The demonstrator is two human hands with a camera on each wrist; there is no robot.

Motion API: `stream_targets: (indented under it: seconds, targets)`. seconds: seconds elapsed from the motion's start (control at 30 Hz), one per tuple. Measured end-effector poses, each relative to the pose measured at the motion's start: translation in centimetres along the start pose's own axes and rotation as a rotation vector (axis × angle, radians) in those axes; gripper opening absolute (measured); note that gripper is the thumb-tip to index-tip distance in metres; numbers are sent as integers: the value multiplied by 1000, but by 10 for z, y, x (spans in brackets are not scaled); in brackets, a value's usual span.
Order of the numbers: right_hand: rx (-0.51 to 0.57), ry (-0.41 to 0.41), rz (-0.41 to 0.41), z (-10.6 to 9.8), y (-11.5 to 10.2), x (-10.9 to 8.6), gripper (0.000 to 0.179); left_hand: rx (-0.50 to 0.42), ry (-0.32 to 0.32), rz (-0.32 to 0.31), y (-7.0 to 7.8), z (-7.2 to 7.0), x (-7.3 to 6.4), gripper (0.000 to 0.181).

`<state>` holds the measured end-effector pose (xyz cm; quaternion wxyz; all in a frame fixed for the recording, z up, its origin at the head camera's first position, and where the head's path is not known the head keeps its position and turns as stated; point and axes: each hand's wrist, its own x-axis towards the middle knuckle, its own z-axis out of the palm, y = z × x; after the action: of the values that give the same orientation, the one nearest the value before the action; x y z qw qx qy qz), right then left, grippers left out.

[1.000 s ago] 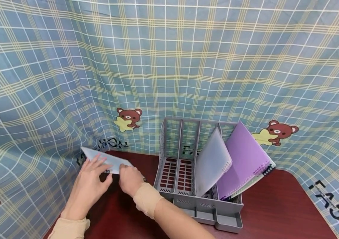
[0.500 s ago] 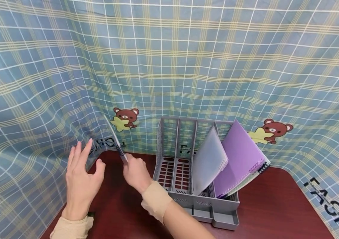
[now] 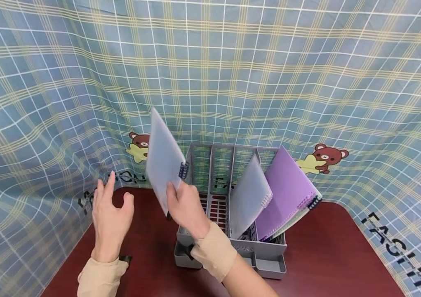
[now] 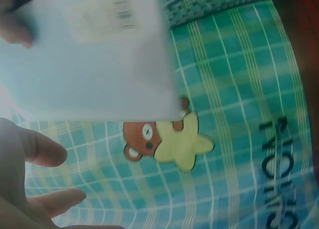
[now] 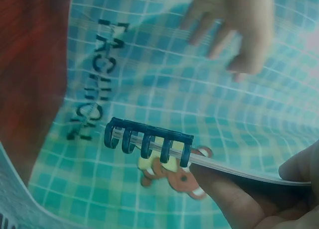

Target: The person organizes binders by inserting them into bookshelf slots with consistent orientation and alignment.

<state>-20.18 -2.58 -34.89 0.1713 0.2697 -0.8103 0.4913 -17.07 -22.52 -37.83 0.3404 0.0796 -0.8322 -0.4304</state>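
My right hand point(image 3: 189, 208) pinches a ring-bound notebook point(image 3: 163, 161) with a pale translucent cover, thumb on one face. The notebook stands upright in the air, left of the grey file rack point(image 3: 232, 243) and partly over it. Its dark binding rings point(image 5: 149, 139) show in the right wrist view. In the left wrist view a label with a barcode point(image 4: 124, 15) shows on its cover. My left hand point(image 3: 111, 218) is held above the table at the left, fingers straight, thumb apart, holding nothing.
A translucent notebook point(image 3: 249, 198) and a purple notebook point(image 3: 286, 194) lean in the rack's right slots, with a pale green one point(image 3: 292, 222) behind. Small trays point(image 3: 269, 266) line the rack's front. A checked curtain point(image 3: 210, 74) surrounds the dark red table point(image 3: 329, 247).
The right hand has raised the notebook from the left, turned it upright and carried it right toward the rack. The left hand has let go of it and stays at the left.
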Motion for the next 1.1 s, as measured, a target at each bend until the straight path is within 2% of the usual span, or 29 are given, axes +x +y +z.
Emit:
stream_targets:
  seconds: [0.1, 0.27, 0.43, 0.53, 0.67, 0.83, 0.97, 1.1]
  targets:
    - [14, 32, 4, -15, -3, -4, 31, 11, -55, -30, 0, 10, 2, 68]
    - [-16, 132, 12, -42, -7, -11, 32, 23, -145, -63, 3, 26, 6, 73]
    - [-50, 240, 50, -66, -7, -21, 30, 36, -202, -48, 7, 47, 10, 82]
    - [-95, 279, 56, -78, -4, -30, 31, 42, -248, -46, 7, 61, 11, 88]
    - [-111, 330, 59, -94, -1, -41, 24, 40, -312, -62, 8, 77, 10, 92]
    - [-81, 379, 116, -116, 3, -57, 17, 24, -385, -65, 11, 96, 11, 96]
    - [-125, 434, 163, -130, 7, -69, 17, 12, -455, -84, 14, 112, 12, 96]
    - [-155, 457, 210, -142, 11, -81, 22, 27, -493, -78, 17, 129, 13, 93]
